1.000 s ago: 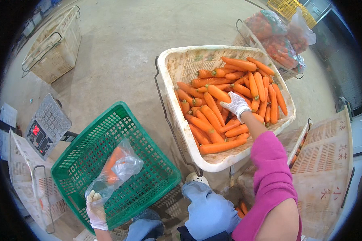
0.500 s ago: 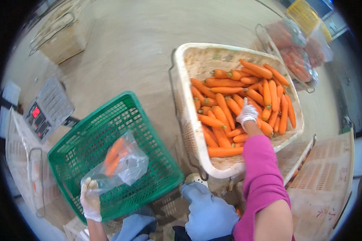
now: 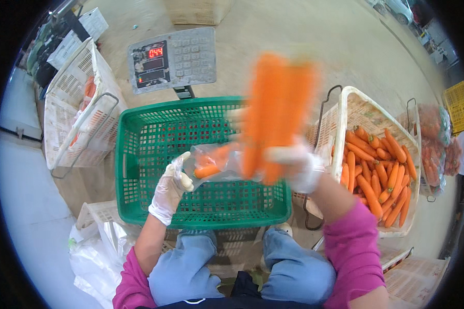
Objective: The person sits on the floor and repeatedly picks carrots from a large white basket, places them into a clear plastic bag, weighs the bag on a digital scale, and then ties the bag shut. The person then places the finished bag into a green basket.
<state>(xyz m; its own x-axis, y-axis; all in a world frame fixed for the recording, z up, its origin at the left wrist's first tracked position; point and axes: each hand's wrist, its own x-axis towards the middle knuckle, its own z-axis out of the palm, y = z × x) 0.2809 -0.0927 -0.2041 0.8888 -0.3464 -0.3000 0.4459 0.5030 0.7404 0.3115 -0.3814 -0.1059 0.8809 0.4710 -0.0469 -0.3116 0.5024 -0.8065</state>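
Note:
My left hand (image 3: 170, 185), gloved, pinches the open end of a clear plastic bag (image 3: 227, 172) that holds carrots, lying across the green basket (image 3: 122, 165). My right hand (image 3: 296, 165), also gloved, grips several large carrots (image 3: 276, 103) upright over the basket's right part; they are blurred and hide part of it. The white crate (image 3: 344, 105) of loose carrots stands at the right. Behind the basket is a scale's display and keypad panel (image 3: 196, 56) with lit red digits.
A white crate (image 3: 62, 139) with bagged carrots is on the left, white plastic bags (image 3: 95, 262) lie lower left. Bagged carrots (image 3: 430, 154) and a yellow crate (image 3: 456, 103) are far right. Another crate (image 3: 412, 280) is lower right, one (image 3: 193, 10) at the back.
The view has turned toward the green basket and scale. My right hand has come out of the carrot crate with carrots and is raised over the basket; my left still holds the bag.

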